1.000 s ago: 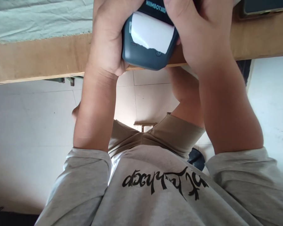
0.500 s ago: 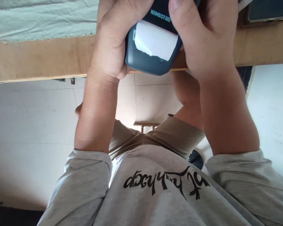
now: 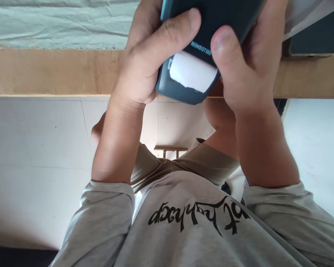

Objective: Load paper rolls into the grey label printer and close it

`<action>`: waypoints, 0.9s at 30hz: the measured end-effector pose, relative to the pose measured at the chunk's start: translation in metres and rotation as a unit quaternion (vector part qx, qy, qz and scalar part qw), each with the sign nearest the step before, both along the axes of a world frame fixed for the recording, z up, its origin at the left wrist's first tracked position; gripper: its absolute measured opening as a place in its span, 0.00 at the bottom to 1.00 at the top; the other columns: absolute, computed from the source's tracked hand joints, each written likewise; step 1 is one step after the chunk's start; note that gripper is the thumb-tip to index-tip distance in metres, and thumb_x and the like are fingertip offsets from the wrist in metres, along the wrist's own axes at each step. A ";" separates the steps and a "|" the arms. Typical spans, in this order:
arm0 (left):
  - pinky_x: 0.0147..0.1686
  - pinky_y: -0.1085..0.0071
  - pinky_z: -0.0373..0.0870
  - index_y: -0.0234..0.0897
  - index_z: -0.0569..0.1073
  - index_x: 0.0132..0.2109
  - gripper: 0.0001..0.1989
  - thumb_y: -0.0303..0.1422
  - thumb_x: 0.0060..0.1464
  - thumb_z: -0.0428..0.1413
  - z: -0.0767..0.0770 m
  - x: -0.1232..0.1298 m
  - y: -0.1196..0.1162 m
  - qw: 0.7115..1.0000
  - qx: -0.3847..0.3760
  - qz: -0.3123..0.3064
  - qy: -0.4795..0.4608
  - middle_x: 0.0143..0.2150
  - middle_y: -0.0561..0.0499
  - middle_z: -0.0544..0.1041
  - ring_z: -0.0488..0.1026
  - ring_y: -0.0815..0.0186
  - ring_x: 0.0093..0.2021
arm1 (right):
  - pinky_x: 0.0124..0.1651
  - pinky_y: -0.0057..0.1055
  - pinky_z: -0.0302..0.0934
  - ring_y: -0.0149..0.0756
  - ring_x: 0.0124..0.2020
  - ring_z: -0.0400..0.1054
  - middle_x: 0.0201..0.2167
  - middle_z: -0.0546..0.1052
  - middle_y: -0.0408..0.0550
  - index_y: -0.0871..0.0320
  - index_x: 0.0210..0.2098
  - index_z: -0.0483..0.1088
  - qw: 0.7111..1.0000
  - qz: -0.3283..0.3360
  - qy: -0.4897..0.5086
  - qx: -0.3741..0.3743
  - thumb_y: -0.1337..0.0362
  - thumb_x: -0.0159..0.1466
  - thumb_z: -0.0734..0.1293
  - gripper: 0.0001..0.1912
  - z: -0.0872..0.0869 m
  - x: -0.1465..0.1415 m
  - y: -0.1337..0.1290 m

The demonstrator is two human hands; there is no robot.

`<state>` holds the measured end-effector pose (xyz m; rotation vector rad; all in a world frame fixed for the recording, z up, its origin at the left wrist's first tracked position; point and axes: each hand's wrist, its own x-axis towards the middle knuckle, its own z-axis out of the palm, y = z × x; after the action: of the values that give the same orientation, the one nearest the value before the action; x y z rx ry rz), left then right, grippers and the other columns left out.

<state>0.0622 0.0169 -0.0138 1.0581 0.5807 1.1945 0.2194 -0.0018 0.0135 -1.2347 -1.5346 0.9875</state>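
Note:
Between both hands I hold a dark label printer [image 3: 178,91] marked NIIMBOT, over the table's near edge. A torn-edged white paper strip [image 3: 193,72] sticks out of its slot and lies over the lower front. My left hand [image 3: 156,52] wraps the printer's left side, its thumb lying across the dark cover. Gripping the right side is my right hand [image 3: 242,70], thumb pressed on the cover beside the lettering. The fingers of both hands are mostly hidden behind the printer, and its top runs out of the frame.
A pale green cloth [image 3: 58,24] covers the wooden table [image 3: 50,72] at the upper left. A dark phone-like slab [image 3: 317,39] lies at the upper right, partly under a whitish translucent sheet [image 3: 303,16]. Below are my legs and a wooden rung [image 3: 171,148] above the tiled floor.
The printer and both hands sit lower in view, showing more of its cover. My left thumb now lies further across the cover. The table edge also appears lower.

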 end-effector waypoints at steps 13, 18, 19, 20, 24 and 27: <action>0.44 0.61 0.68 0.41 0.74 0.42 0.20 0.40 0.41 0.67 0.003 -0.004 0.010 0.996 -0.024 -0.036 0.074 0.38 0.48 0.73 0.71 0.50 0.47 | 0.62 0.28 0.61 0.28 0.53 0.67 0.54 0.69 0.42 0.67 0.60 0.51 0.996 0.001 -0.081 0.041 0.51 0.63 0.60 0.34 -0.013 0.010 -0.002; 0.56 0.62 0.67 0.35 0.72 0.42 0.08 0.35 0.58 0.55 0.001 0.004 0.003 1.000 0.011 -0.028 -0.003 0.37 0.49 0.74 0.68 0.54 0.59 | 0.61 0.26 0.60 0.28 0.54 0.66 0.50 0.71 0.41 0.69 0.60 0.55 0.994 -0.010 -0.098 0.052 0.47 0.63 0.58 0.36 -0.017 0.010 0.000; 0.58 0.62 0.65 0.35 0.72 0.41 0.08 0.31 0.62 0.48 0.002 0.007 0.001 1.000 -0.002 -0.021 -0.009 0.37 0.51 0.73 0.69 0.59 0.58 | 0.61 0.25 0.59 0.28 0.55 0.66 0.50 0.71 0.41 0.69 0.59 0.57 0.992 -0.014 -0.111 0.058 0.46 0.63 0.57 0.36 -0.018 0.010 0.001; 0.59 0.64 0.64 0.35 0.72 0.40 0.13 0.28 0.64 0.43 0.002 0.008 -0.001 1.000 -0.013 -0.024 -0.010 0.38 0.53 0.74 0.71 0.65 0.56 | 0.60 0.23 0.58 0.27 0.55 0.65 0.50 0.71 0.41 0.70 0.57 0.59 0.990 -0.018 -0.123 0.064 0.44 0.63 0.55 0.36 -0.019 0.010 0.001; 0.59 0.69 0.63 0.35 0.70 0.40 0.11 0.29 0.65 0.44 0.003 0.008 -0.001 1.000 -0.004 -0.010 0.010 0.40 0.55 0.77 0.74 0.69 0.48 | 0.60 0.19 0.53 0.22 0.56 0.63 0.51 0.71 0.39 0.69 0.55 0.64 0.984 -0.039 -0.154 0.078 0.44 0.62 0.53 0.36 -0.020 0.007 0.002; 0.57 0.65 0.64 0.38 0.68 0.41 0.05 0.31 0.63 0.47 0.002 0.002 0.004 0.997 0.007 -0.069 0.023 0.44 0.53 0.78 0.71 0.63 0.52 | 0.61 0.20 0.54 0.24 0.57 0.62 0.52 0.71 0.40 0.69 0.55 0.64 0.984 -0.050 -0.158 0.060 0.47 0.63 0.54 0.34 -0.019 0.005 0.001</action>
<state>0.0641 0.0209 -0.0115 1.1232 0.5267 1.0569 0.2243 -0.0003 -0.0054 -1.4165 -1.7290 0.6451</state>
